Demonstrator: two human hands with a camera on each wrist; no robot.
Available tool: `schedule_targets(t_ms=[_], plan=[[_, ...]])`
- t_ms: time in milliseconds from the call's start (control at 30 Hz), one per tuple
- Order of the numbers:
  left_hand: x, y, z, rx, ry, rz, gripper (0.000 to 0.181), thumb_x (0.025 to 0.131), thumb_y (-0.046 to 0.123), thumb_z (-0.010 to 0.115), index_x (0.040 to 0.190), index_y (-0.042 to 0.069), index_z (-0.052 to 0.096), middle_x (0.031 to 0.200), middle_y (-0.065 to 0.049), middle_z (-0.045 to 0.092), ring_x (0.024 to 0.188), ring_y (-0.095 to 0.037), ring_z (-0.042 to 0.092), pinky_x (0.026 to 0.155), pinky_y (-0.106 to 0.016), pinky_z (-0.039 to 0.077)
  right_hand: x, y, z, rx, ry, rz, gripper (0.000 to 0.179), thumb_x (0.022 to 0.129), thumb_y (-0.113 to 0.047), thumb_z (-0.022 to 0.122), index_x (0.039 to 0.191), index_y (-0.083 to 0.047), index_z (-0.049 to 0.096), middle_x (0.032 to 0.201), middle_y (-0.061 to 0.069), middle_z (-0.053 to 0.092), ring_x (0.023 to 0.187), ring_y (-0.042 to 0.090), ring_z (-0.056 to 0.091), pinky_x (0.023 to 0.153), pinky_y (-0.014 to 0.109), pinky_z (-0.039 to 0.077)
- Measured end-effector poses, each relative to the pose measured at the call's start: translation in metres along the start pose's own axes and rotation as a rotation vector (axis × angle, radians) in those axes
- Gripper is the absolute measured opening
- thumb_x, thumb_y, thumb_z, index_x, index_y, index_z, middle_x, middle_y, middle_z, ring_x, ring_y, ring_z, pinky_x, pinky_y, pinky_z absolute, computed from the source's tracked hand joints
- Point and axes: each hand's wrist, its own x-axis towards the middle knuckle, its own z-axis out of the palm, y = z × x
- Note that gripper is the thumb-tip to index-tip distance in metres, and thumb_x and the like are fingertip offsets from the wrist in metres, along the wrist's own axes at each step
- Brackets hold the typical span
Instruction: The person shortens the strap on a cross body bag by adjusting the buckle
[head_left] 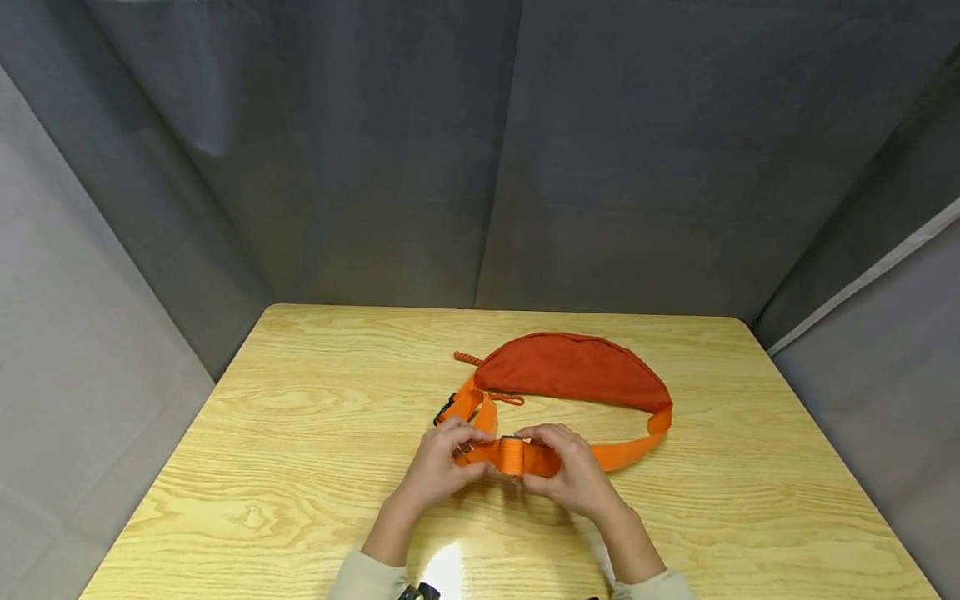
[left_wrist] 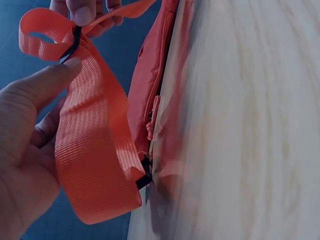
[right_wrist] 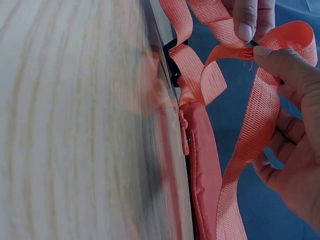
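Note:
A red waist bag (head_left: 573,368) lies on the table with its orange strap (head_left: 622,454) looped toward the person. Both hands hold the strap up off the tabletop around a black slider (left_wrist: 72,45). My left hand (head_left: 442,458) pinches the strap on the slider's left side, thumb (left_wrist: 60,77) right at its edge. From the other side my right hand (head_left: 570,471) pinches the strap, its thumb beside the slider. A short loop of webbing (right_wrist: 295,40) bulges out at the slider. A black buckle (head_left: 446,408) sits at the bag's left end.
The wooden table (head_left: 300,400) extends around the bag on all sides. A braided zipper pull (head_left: 468,358) sticks out at the bag's left, and a second cord pull (head_left: 507,399) lies along its front. Grey curtains (head_left: 375,167) enclose the back and sides.

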Motion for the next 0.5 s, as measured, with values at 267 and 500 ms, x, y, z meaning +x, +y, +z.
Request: schedule_targets(t_ms=[267, 500], plan=[[-0.001, -0.002, -0.003, -0.085, -0.017, -0.031, 0.019, 0.075, -0.005, 0.072, 0.091, 0.005, 0.069, 0.074, 0.004, 0.054, 0.063, -0.007, 0.05, 0.053, -0.02, 0.046, -0.001, 0.001, 0.001, -0.037, 0.016, -0.007, 0.05, 0.06, -0.01, 0.083, 0.107, -0.015, 0.065, 0.099, -0.006, 0.063, 0.088, 0.012, 0.055, 0.074, 0.035, 0.048], [-0.006, -0.008, -0.013, -0.098, -0.008, -0.051, 0.02, 0.076, -0.008, 0.067, 0.09, 0.007, 0.068, 0.078, 0.003, 0.055, 0.066, -0.009, 0.051, 0.056, -0.022, 0.048, -0.002, 0.005, -0.003, -0.029, 0.058, -0.045, 0.049, 0.06, -0.012, 0.086, 0.105, -0.013, 0.065, 0.096, -0.004, 0.064, 0.083, 0.014, 0.056, 0.067, 0.031, 0.049]])
